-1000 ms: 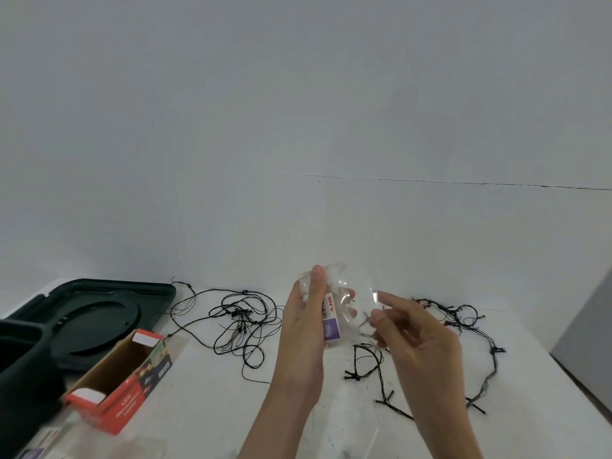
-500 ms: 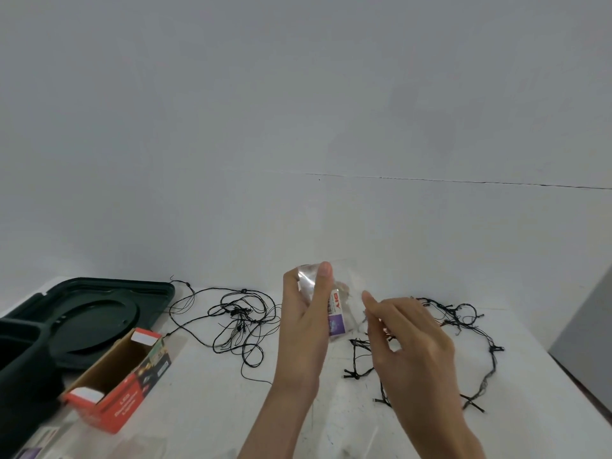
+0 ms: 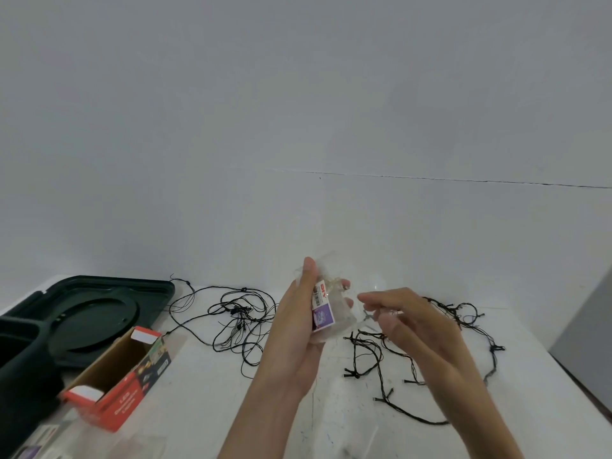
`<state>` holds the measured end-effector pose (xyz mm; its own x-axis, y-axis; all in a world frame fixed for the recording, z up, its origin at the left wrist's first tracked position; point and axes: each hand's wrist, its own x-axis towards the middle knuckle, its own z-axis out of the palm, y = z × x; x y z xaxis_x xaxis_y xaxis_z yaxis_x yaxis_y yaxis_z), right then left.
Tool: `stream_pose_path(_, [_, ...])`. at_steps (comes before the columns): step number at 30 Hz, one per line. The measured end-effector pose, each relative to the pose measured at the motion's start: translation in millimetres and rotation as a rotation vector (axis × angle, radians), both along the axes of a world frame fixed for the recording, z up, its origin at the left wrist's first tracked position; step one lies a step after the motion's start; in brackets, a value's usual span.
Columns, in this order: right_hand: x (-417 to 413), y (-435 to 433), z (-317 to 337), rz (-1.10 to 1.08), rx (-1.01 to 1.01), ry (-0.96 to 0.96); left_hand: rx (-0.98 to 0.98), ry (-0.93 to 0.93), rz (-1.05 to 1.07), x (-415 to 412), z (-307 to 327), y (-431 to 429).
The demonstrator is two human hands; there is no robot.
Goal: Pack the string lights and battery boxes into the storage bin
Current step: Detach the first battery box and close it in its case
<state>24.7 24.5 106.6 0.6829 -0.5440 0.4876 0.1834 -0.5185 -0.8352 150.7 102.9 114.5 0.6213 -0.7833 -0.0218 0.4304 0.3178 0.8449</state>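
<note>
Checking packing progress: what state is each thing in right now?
Clear packet: gripped by the left hand, off the table.
Right hand: beside the packet; grip unclear.
Left string lights: tangled, loose on the table.
Right string lights: tangled, loose on the table.
Red box: open.
Bin lid: off, lying flat.
Storage bin: uncovered.

Open red-and-brown cardboard carton (image 3: pixel 112 382) lies on its side on white, paint-flecked tabletop (image 3: pixel 205 409), left of centre. Clear plastic sleeves (image 3: pixel 43 448) just beside it, bottom-left corner. Plain grey wall (image 3: pixel 298 111) behind, with a thin horizontal crack.
</note>
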Motion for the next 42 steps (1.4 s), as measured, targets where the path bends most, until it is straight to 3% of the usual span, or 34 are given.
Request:
stream_pose_path(9, [11,-3,-7,-0.252,-0.116,-0.143,0.004,-0.068,0.007,-4,-2,-4])
stream_pose_path(16, [19,-2,-18,-0.480,-0.320,-0.132,0.036,-0.147,0.040,-10,-1,-13])
stream_pose_path(21, [24,-6,-20,-0.543,-0.590,-0.172,0.036,-0.151,0.062,-7,-3,-19])
stream_pose_path(27, [25,-13,-16,-0.428,-0.680,-0.116,0.038,-0.178,0.097,-1,-4,-21])
stream_pose_path(35, [20,-14,-11,-0.091,-0.471,0.036,0.051,-0.218,0.101,9,-4,-22])
stream_pose_path(42, [24,-3,-8,0.180,0.200,-0.145,0.081,-0.210,0.095,7,-4,-23])
